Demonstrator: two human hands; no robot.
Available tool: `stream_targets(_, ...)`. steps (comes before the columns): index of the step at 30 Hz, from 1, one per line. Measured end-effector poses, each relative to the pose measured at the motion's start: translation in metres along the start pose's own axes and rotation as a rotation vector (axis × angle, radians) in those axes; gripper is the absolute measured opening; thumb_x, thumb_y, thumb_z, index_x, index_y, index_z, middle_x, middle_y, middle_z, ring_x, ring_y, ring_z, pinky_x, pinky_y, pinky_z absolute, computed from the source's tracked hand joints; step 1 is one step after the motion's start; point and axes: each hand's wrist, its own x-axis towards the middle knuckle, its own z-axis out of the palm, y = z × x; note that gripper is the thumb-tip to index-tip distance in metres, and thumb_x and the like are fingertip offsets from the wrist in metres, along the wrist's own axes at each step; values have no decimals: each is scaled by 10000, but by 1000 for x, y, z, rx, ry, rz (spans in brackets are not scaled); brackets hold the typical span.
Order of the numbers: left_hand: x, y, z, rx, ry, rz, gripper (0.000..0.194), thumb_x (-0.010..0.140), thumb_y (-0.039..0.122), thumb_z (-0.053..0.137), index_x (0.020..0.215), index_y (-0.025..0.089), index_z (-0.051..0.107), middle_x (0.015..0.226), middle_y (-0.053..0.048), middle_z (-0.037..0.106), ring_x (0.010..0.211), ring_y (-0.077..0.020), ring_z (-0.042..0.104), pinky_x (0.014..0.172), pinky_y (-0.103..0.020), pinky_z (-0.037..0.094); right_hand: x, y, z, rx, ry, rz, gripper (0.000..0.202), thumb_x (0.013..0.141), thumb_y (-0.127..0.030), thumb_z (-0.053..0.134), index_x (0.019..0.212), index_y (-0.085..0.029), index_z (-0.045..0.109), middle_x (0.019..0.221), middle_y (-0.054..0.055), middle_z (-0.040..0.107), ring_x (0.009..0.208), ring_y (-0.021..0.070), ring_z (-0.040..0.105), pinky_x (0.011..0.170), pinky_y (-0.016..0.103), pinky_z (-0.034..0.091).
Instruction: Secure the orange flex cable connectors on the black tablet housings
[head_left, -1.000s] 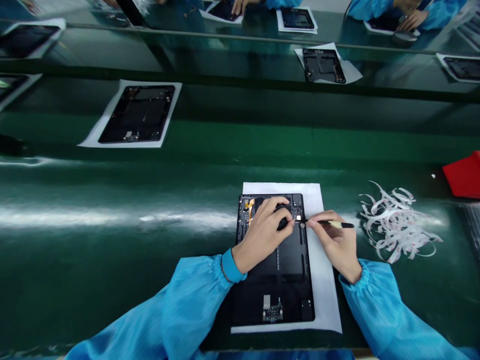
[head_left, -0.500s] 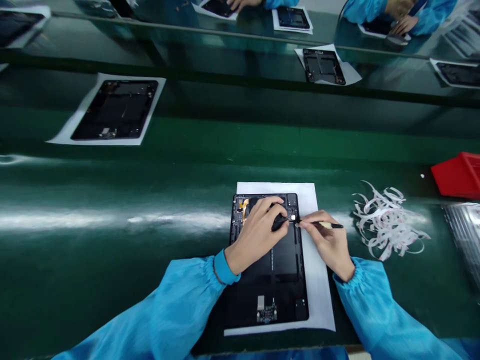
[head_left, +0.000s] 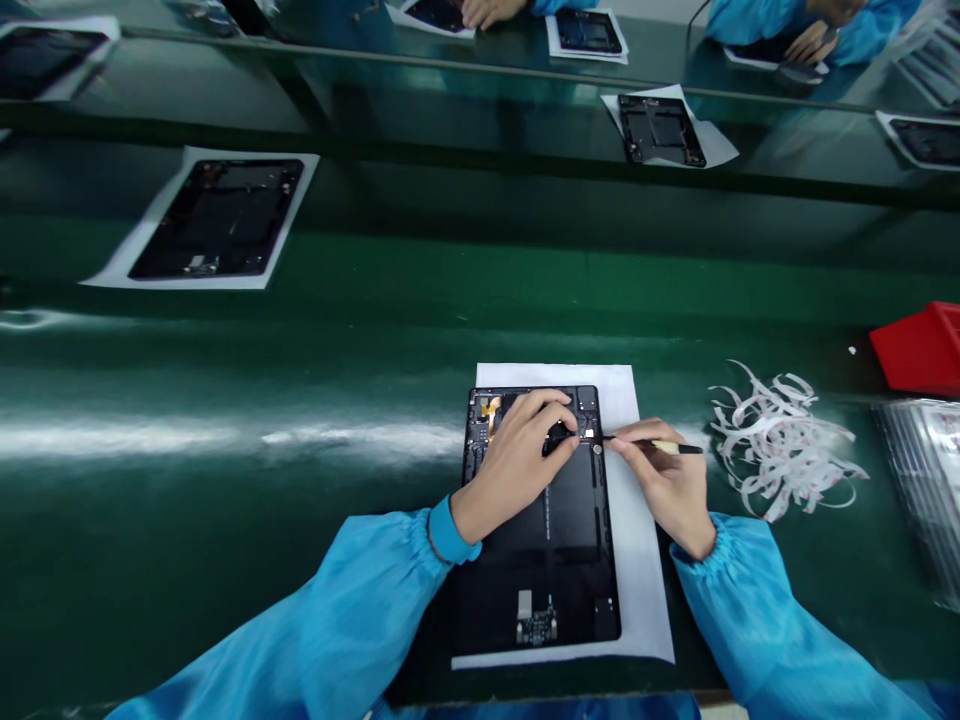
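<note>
Two-edge hold at 3/9 o'clock for likely stiff, fragile tablet (head_left: pixel 574 520); tool (head_left: pixel 679 448) pinched in right hand (head_left: pixel 675 490), unclear grip in left hand (head_left: pixel 510 465).

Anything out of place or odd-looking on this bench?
A tangled heap of white strips lies untidily beside the right hand; a stray white scrap sits near the red bin. Farther off, the paper under one tablet is skewed. I see no spill.

Red bin (head_left: pixel 919 350), right edge; white strip pile (head_left: pixel 784 440) left of it.
</note>
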Motion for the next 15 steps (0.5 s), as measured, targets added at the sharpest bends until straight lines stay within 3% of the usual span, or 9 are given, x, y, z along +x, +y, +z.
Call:
stream_targets(8, 0, 1, 1, -21, 6, -27, 128, 832, 85, 608, 829, 202, 554, 1163, -52, 553, 1116, -240, 520, 942, -400, 431, 0, 1, -1, -38, -57, 11, 27, 852, -218, 673, 828, -229, 676, 842, 28, 681, 817, 180, 645, 718, 307, 523)
stream_targets(15, 1, 1, 0, -30, 11, -24, 133, 823, 85, 616, 823, 202, 552, 1158, -54, 557, 1106, -240, 525, 924, -395, 441, 3, -7, -5, -144, -161, -139, 79, 891, -206, 611, 846, -231, 670, 840, 35, 699, 810, 191, 655, 741, 343, 520)
